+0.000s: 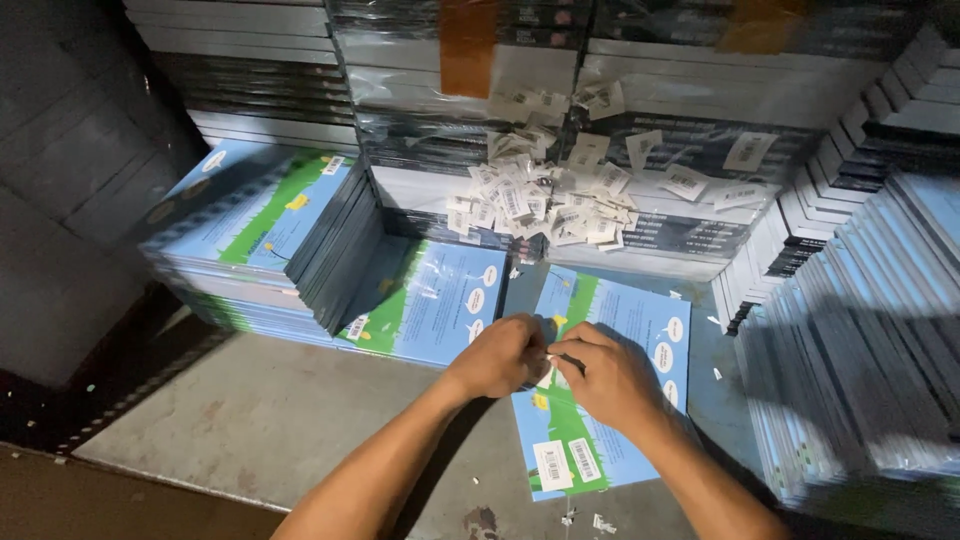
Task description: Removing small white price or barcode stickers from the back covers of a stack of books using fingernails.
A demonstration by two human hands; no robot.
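Observation:
A thin blue and green booklet lies flat on the grey floor in front of me, with two white barcode stickers near its lower edge. Both my hands rest on its middle. My left hand and my right hand meet with fingertips pinched together on a small white sticker, most of it hidden by the fingers.
A heap of small white stickers lies on wrapped book bundles behind. A leaning stack of the same booklets stands at left, another booklet beside it. Tall booklet stacks crowd the right. Bare grey floor is at lower left.

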